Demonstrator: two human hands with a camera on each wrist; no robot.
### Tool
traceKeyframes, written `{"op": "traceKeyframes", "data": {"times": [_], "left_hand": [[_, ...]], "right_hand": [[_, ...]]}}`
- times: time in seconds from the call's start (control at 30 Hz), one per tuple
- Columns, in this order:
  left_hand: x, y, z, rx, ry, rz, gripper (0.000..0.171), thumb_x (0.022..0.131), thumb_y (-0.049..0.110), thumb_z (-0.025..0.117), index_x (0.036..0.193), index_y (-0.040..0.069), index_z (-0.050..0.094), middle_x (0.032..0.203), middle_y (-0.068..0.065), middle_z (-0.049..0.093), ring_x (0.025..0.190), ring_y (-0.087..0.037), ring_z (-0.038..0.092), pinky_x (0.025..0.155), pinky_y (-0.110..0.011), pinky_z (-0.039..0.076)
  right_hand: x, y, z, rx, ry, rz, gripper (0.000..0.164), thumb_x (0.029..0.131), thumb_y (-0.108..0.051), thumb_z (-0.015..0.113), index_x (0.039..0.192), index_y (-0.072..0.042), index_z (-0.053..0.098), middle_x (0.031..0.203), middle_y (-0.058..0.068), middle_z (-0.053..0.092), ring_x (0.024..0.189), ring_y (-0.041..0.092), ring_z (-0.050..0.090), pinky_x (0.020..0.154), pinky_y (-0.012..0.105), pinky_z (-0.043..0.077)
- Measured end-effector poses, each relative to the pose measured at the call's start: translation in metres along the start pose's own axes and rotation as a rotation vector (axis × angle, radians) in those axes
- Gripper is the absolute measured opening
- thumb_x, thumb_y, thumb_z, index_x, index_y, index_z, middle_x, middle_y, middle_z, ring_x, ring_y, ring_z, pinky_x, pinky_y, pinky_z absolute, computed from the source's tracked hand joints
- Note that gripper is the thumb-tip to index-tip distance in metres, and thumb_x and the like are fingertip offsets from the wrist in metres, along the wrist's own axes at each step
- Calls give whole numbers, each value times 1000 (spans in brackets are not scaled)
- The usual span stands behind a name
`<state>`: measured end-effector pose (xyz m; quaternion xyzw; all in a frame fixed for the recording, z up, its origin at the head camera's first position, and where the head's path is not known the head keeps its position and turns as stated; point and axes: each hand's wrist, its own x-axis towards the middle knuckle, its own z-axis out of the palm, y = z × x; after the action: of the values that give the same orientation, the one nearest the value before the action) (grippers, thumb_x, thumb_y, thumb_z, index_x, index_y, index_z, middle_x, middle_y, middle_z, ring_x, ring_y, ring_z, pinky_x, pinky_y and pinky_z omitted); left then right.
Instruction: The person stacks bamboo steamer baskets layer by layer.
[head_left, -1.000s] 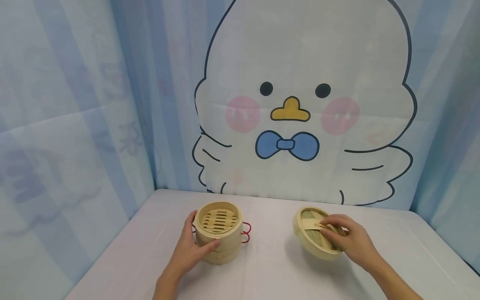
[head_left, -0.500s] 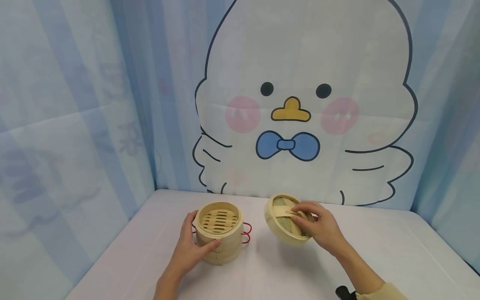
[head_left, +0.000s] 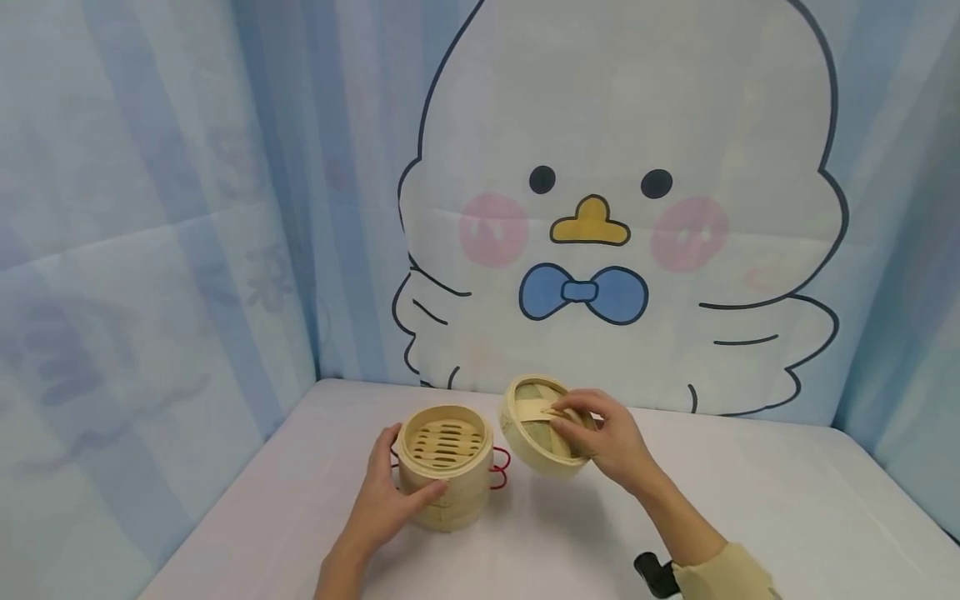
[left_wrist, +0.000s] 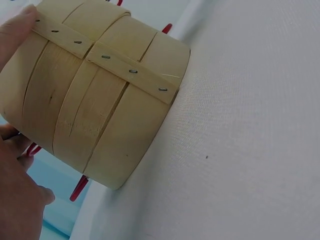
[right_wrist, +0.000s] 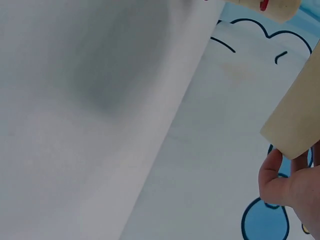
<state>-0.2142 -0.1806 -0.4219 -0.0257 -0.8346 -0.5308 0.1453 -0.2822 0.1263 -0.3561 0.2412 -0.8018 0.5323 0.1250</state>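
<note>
On the table a two-tier bamboo steamer (head_left: 459, 498) stands upright, its slatted inside open to view from above. My left hand (head_left: 384, 502) grips it from the left, thumb across the front and fingers round the far side. Red loops (head_left: 501, 468) stick out at its right side. The left wrist view shows the stapled bamboo wall (left_wrist: 110, 85) close up. My right hand (head_left: 611, 440) pinches the strap handle of the round bamboo steamer lid (head_left: 534, 433). Tilted, this lid hangs above the table, just right of the steamer. Only its side (right_wrist: 300, 110) shows in the right wrist view.
A white cloth covers the table (head_left: 555, 550), whose far edge meets a curtain (head_left: 585, 342) printed with a cartoon bird. Blue-striped curtains hang at both sides. A black object (head_left: 656, 575) sits by the right sleeve.
My right hand has carried the lid leftward and a little farther back and up, from well right of the steamer to close beside it. My left hand keeps its grip on the steamer.
</note>
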Motion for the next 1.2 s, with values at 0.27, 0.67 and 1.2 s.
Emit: {"op": "traceKeyframes", "data": {"times": [0.27, 0.67, 1.2], "left_hand": [[1, -1, 1, 2, 6, 3, 107, 75, 43, 89, 155, 8, 26, 156, -18, 32, 144, -39, 28, 112, -67, 25], [2, -2, 0, -10, 9, 23, 103, 76, 41, 89, 153, 10, 29, 154, -15, 35, 143, -37, 31, 111, -65, 27], [1, -2, -2, -5, 6, 34, 102, 77, 43, 88, 153, 8, 29, 150, -14, 38, 134, -32, 39, 107, -59, 34]], "right_hand": [[8, -8, 16, 56, -11, 0, 20, 88, -7, 79, 107, -3, 74, 117, 11, 63, 115, 27, 55, 98, 42, 50], [21, -17, 45, 99, -58, -5, 18, 88, -5, 78, 106, -4, 74, 117, 11, 62, 117, 29, 54, 103, 47, 47], [30, -29, 75, 34, -135, -35, 16, 87, -8, 80, 102, -10, 76, 115, 6, 64, 116, 27, 57, 103, 49, 47]]}}
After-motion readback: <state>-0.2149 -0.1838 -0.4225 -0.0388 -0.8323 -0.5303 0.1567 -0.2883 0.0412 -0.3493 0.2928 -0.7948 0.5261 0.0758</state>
